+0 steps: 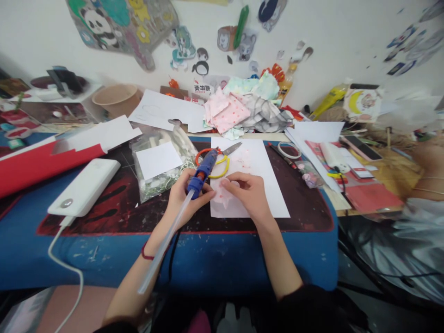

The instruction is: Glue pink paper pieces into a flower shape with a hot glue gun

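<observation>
Gently pinched: a pale pink piece over a white sheet, with a glue gun alongside

Well to the left of the white sheet [268, 201] lies a white power bank [86, 185], its cable dropping off the table edge. Nearer the sheet's left side is a clear plastic bag [152, 187] with a white card [158, 160] on top.

At the sheet's left edge, the left hand [182, 200] has its fingers wrapped around a blue glue gun [206, 166]; the nozzle points away from the person, and a long translucent glue stick [166, 243] trails from the back. The gun looks stiff and fairly light; the body is the place to hold, well clear of the nozzle, which may be hot. The overhanging stick could easily snag.

Scissors [224, 172] with orange and yellow handles lie across the sheet's upper left edge. Over its lower left part is the pale pink piece [225, 200], pinched narrowly between the right hand's [251, 192] thumb and finger; whether it also touches the sheet, I cannot tell. It looks like thin cloth, light, limp and easily creased, best taken by its rim.

Just right of the sheet are a pen [282, 155], a white ring [289, 150] and a small clear packet [308, 175].
</observation>
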Demonstrator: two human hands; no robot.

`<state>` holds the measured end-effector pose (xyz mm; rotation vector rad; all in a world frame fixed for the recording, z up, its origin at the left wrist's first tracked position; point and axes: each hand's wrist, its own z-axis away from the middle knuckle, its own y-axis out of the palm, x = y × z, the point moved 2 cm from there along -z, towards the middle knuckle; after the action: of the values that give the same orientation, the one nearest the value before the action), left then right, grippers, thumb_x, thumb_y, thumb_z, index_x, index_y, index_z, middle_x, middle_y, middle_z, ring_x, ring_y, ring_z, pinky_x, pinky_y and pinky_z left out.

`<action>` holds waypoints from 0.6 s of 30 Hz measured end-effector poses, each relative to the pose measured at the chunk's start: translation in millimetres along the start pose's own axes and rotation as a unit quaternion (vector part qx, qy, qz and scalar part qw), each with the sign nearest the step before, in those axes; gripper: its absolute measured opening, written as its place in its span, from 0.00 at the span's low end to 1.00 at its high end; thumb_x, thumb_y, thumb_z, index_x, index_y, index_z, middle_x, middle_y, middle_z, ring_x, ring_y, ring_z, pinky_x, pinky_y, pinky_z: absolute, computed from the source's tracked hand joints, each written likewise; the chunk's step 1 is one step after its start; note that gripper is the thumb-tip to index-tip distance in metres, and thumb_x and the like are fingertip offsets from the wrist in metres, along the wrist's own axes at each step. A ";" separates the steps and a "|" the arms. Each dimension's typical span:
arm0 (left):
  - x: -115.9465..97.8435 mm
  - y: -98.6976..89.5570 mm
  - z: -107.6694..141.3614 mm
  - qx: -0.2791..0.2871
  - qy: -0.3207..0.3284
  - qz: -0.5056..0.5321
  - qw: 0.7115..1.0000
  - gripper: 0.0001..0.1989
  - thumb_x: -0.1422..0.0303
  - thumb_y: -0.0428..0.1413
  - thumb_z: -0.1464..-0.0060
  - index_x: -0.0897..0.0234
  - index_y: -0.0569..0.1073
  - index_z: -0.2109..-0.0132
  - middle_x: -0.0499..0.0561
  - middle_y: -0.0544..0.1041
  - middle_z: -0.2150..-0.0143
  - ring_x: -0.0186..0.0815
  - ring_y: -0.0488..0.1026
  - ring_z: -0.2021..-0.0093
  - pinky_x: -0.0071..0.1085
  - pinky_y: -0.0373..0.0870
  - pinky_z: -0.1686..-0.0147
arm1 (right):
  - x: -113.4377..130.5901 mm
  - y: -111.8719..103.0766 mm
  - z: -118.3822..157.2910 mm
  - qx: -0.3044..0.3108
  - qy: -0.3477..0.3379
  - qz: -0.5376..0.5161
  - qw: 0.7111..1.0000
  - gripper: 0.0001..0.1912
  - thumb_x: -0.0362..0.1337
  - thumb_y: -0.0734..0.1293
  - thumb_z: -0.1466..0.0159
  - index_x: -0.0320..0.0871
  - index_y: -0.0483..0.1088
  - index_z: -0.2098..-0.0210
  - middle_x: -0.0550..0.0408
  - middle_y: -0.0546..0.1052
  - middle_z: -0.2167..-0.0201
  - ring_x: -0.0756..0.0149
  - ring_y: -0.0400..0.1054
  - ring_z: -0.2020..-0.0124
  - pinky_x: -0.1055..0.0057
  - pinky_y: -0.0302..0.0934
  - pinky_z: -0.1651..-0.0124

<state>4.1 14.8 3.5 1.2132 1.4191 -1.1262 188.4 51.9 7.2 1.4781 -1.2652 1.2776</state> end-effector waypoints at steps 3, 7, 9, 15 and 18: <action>-3.2 0.6 -0.2 0.011 0.002 0.001 1.000 0.21 0.69 0.70 0.55 0.60 0.67 0.59 0.44 0.81 0.70 0.30 0.73 0.75 0.27 0.67 0.76 | -3.1 -4.9 -0.5 -0.026 0.015 -0.023 0.999 0.06 0.41 0.77 0.44 0.47 0.82 0.68 0.56 0.83 0.69 0.65 0.75 0.67 0.66 0.68 0.61; -6.3 1.3 -0.2 0.010 0.005 0.001 1.000 0.20 0.69 0.70 0.54 0.60 0.67 0.60 0.45 0.81 0.70 0.32 0.75 0.74 0.28 0.70 0.74 | -6.9 -16.5 -1.1 -0.080 0.021 -0.024 0.996 0.08 0.42 0.78 0.45 0.45 0.81 0.69 0.55 0.82 0.71 0.66 0.73 0.71 0.66 0.69 0.63; -6.7 1.4 0.1 0.008 0.004 -0.002 1.000 0.20 0.69 0.70 0.54 0.60 0.67 0.61 0.45 0.81 0.70 0.32 0.75 0.74 0.28 0.71 0.74 | -8.4 -22.1 -0.6 -0.097 0.019 -0.020 0.995 0.08 0.42 0.78 0.45 0.45 0.80 0.70 0.56 0.80 0.74 0.68 0.71 0.73 0.68 0.67 0.67; -5.9 1.4 0.4 0.013 0.006 -0.010 1.000 0.20 0.67 0.70 0.53 0.61 0.68 0.58 0.45 0.80 0.70 0.32 0.76 0.72 0.29 0.73 0.69 | -8.7 -18.3 2.9 -0.009 0.019 0.041 0.999 0.09 0.45 0.75 0.41 0.46 0.81 0.65 0.54 0.83 0.67 0.67 0.73 0.68 0.68 0.65 0.64; -6.1 1.5 -0.3 0.019 0.011 -0.010 1.000 0.20 0.67 0.70 0.53 0.61 0.69 0.58 0.45 0.81 0.69 0.32 0.76 0.71 0.28 0.73 0.68 | -8.5 -11.3 3.0 0.027 0.005 0.060 0.998 0.10 0.44 0.76 0.42 0.46 0.81 0.64 0.54 0.83 0.65 0.65 0.74 0.65 0.67 0.65 0.63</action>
<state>6.2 14.3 9.4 1.2437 1.4349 -1.1602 200.2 52.7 -1.2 1.4504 -1.3395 1.4064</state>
